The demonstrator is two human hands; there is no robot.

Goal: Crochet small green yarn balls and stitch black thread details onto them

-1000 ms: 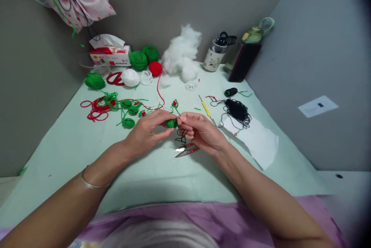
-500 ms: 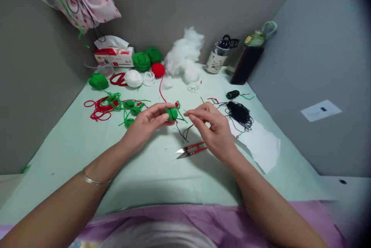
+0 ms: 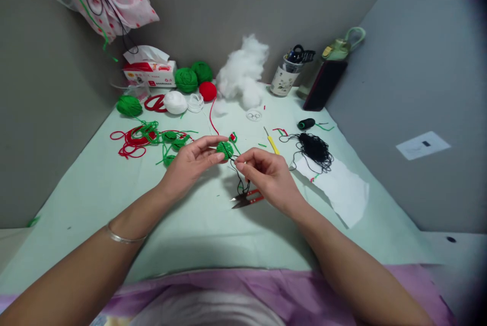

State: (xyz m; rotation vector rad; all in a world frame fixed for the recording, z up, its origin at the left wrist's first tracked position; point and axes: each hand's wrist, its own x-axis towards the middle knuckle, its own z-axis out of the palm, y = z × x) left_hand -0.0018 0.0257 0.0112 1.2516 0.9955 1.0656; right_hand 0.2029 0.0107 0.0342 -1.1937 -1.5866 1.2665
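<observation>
Between thumb and fingers, my left hand (image 3: 196, 159) holds a small green crocheted ball (image 3: 224, 150) with a black strand across it. My right hand (image 3: 268, 173) is closed in a pinch on black yarn (image 3: 239, 176) at the ball's right side. Whether a needle is also in that pinch, I cannot tell. Loose ends of the yarn hang below the fingers. Under them lie red-handled thread snips (image 3: 247, 198), their handles partly covered by my right hand. A small red and green crocheted piece (image 3: 233, 137) sits just behind the ball.
Left are tangled red yarn (image 3: 131, 143) and several green crocheted balls (image 3: 169, 136). Yarn balls, a tissue box (image 3: 150, 73), white stuffing (image 3: 243, 74), a pen cup (image 3: 284, 78) and a phone (image 3: 325, 85) line the back. Right are a yellow-handled crochet hook (image 3: 272, 144), black yarn (image 3: 314, 149) and white paper (image 3: 342, 189).
My right hand drew away from the green ball to the right, then came back low beside it, pinching the black yarn. My left hand keeps the ball, now turned with the black strand showing.
</observation>
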